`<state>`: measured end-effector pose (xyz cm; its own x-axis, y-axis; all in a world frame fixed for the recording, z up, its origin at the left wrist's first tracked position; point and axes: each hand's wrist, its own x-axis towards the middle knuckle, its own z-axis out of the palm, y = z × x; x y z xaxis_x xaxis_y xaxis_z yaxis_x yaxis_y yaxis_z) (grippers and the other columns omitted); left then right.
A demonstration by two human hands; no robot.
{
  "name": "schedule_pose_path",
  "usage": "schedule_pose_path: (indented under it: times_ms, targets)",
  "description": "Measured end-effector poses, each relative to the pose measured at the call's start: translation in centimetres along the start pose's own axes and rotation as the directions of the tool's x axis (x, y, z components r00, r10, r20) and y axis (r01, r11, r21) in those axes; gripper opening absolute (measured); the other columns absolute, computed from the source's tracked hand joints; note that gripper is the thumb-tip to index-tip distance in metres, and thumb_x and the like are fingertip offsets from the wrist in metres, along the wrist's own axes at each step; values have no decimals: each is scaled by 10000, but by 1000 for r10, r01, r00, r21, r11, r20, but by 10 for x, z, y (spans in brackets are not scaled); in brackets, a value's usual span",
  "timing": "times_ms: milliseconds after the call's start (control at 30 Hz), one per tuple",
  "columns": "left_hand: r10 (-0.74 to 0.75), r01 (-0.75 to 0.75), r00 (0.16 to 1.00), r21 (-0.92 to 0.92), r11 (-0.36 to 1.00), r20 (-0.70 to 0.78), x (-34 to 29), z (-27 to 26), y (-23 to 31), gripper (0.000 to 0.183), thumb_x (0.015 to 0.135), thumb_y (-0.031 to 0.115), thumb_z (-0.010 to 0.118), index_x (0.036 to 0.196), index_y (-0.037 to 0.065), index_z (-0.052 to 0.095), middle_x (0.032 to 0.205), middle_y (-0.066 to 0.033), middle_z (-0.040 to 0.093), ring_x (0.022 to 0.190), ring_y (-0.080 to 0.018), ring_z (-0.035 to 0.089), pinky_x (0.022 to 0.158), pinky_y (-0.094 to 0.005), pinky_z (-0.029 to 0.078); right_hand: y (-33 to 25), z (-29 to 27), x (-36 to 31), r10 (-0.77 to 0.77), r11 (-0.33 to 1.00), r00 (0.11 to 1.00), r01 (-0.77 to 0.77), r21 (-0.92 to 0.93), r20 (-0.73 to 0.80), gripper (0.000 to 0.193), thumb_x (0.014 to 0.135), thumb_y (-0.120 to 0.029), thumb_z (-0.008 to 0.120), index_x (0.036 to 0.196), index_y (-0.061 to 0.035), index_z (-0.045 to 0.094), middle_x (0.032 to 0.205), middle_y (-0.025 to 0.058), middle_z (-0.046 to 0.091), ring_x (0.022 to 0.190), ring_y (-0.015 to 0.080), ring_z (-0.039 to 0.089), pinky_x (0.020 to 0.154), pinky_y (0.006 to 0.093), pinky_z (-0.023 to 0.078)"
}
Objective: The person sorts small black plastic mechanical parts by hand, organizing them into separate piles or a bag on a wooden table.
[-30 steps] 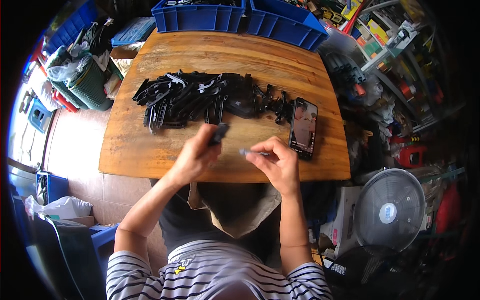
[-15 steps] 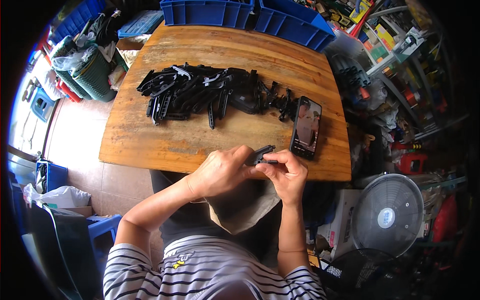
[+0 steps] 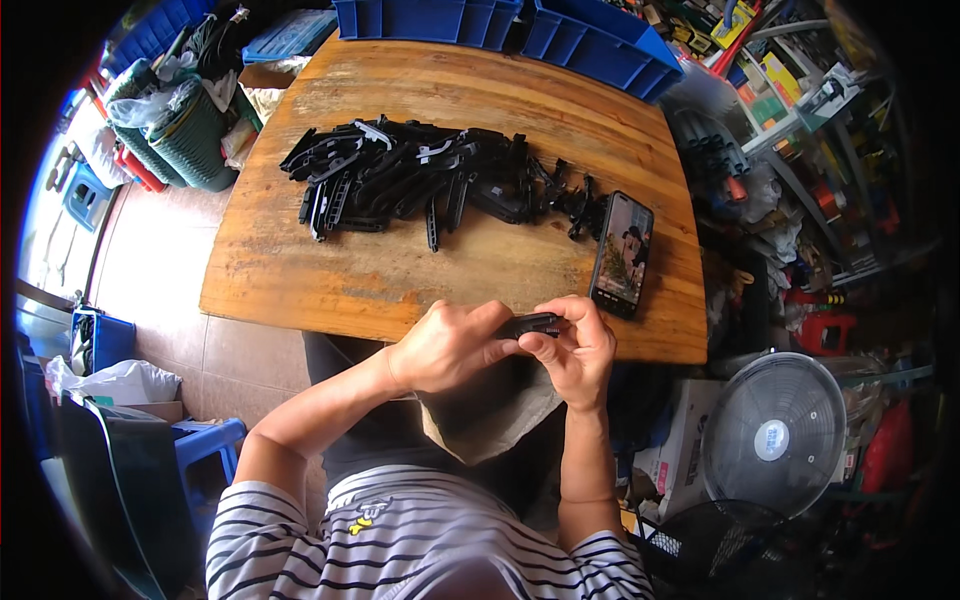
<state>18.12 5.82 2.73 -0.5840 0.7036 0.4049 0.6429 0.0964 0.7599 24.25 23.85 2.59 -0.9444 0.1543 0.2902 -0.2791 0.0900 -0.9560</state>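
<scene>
Just off the near edge of the wooden table [image 3: 330,290], both my hands meet around a black plastic part [image 3: 528,325]. My left hand [image 3: 450,345] has its fingers closed over the left end, hiding much of it. My right hand [image 3: 575,350] pinches the right end between thumb and fingers. Beyond them on the tabletop lies a heap of long black plastic parts [image 3: 400,175], a few with silvery pieces. Smaller black pieces [image 3: 572,205] lie to the right of the heap. Next to these is a phone [image 3: 623,255] with its screen lit.
Two blue bins [image 3: 425,22] [image 3: 600,45] stand at the table's far edge. On the right are a round fan [image 3: 773,435] and crowded shelving [image 3: 800,120]. A blue stool [image 3: 210,447] stands at the lower left, and green baskets [image 3: 190,140] farther off. Brown cloth [image 3: 485,410] covers my lap.
The black part's angled upper piece now lies in line with the rest, and my right fingers have closed nearer to it. The view has shifted slightly. The picture on the phone differs.
</scene>
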Motion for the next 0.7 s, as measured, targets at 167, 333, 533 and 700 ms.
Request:
schedule_pose_path:
  times_ms: [167,333,533,700]
  targets:
    - [-61,64,998,-148,987,25,-4,11,-4,286,901,240,578,1020,-17,536,794,-163,570,701,-367,580,622,-396,463,4,-9,7,-146,989,984,147,-10,106,333,691,-167,820,906,-22,612,797,52,645,730,125,615,678,247,492]
    - [21,-15,997,-86,996,73,2,-14,-15,278,876,197,589,1078,12,541,963,-191,538,886,-369,564,733,-434,467,-11,-20,-4,8,960,957,74,-270,290,307,686,-166,812,886,-29,623,816,78,644,735,157,626,663,276,490]
    - [-164,219,972,396,892,-168,14,-55,-48,218,844,155,581,1013,19,555,934,-153,538,804,-341,576,680,-388,490,-6,-6,0,-45,851,910,251,-462,412,207,732,-104,756,875,-9,642,797,68,609,655,166,581,584,275,475]
    - [-65,186,978,700,690,-196,22,-33,-58,186,832,197,591,923,65,496,810,-139,509,760,-337,558,647,-416,473,14,-6,91,-298,557,924,371,-743,238,200,807,11,579,1003,10,620,1013,154,609,937,311,541,836,384,441]
